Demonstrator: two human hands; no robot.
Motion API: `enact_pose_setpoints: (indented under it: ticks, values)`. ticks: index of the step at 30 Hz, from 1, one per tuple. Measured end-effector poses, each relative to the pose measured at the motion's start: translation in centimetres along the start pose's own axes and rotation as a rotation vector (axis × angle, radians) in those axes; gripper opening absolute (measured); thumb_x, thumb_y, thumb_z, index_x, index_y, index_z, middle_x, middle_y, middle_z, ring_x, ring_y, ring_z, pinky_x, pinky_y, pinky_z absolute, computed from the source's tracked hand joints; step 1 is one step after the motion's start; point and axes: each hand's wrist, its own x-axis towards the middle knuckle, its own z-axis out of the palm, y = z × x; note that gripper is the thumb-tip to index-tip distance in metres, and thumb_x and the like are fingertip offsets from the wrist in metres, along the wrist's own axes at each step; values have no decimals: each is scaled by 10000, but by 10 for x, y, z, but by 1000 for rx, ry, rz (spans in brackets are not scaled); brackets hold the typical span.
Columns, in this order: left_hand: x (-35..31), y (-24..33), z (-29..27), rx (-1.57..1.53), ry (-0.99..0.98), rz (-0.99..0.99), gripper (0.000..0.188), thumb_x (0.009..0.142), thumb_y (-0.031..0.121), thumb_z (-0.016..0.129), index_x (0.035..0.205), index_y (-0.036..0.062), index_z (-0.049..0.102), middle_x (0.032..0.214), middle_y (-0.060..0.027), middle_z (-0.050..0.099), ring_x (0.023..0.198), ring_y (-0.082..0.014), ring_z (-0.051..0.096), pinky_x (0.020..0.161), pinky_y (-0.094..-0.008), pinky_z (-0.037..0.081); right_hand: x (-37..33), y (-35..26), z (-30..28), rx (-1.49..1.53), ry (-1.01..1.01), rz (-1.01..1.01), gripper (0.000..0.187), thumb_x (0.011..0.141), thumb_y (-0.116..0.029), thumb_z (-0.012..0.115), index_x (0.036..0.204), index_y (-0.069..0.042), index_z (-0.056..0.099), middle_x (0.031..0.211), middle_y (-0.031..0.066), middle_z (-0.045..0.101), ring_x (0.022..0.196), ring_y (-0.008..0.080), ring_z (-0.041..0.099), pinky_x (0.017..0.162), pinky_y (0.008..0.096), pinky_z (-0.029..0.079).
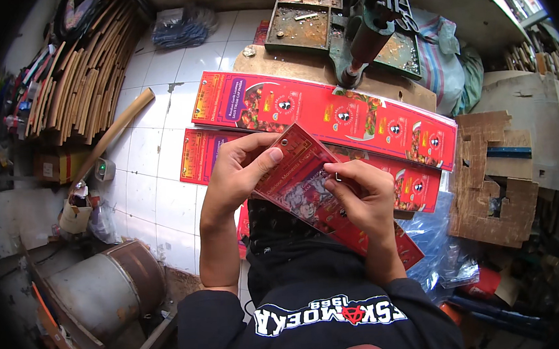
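Note:
A long red printed strip lies slantwise over my lap, its glossy face up and a metal eyelet in its upper corner. My left hand is closed on the strip's upper left edge, thumb on top near the eyelet. Over the strip's right edge, my right hand pinches a small shiny metal piece between thumb and fingertips; its exact kind is too small to tell. Just beyond my hands, a stack of like red strips rests on the wooden board, with more red strips below it.
A green press with trays of small bits stands on a wooden board ahead. Worn brown board pieces and clear plastic are at right. Stacked wooden slats, a pole and a metal drum stand left.

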Motion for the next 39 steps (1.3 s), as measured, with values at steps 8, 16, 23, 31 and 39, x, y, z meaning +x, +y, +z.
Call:
enact_pose_setpoints:
  ticks: [8,16,23,31,39]
  values:
    - [-17,-11,-14,-8,-52,-51,332,976,147,555,1244,-49,546,1077,-126,665,974,-132,631,851,-265,498,-2,1,6,26,-81,16,266,725,31,743,983,-31,720,881,136,712,833,250,697,809,358,526]
    - [-36,-31,-72,-318,270,94,369,967,145,557,1272,-57,506,1139,-152,647,1001,-182,655,874,-313,542,-6,-16,7,36,23,-266,294,714,40,761,992,-32,699,919,135,708,984,277,680,976,491,472]
    - [-3,-6,-97,-326,331,210,356,980,174,535,1256,-49,501,1100,-143,661,951,-174,679,809,-298,584,-11,-18,10,149,33,-404,259,748,82,733,991,20,668,908,156,694,931,288,685,872,428,528]
    - [55,-19,-126,-114,513,200,350,966,161,561,1257,-25,503,1080,-135,659,936,-156,675,789,-288,576,-14,5,-13,131,195,-191,275,756,63,743,1018,12,678,910,128,695,813,191,681,715,296,545]
    - [52,-17,-93,301,616,285,429,905,48,612,1299,-48,471,1057,-157,662,940,-138,645,836,-267,515,-32,44,-87,-75,342,315,156,874,-34,678,1015,32,679,898,71,703,811,96,640,731,237,502]
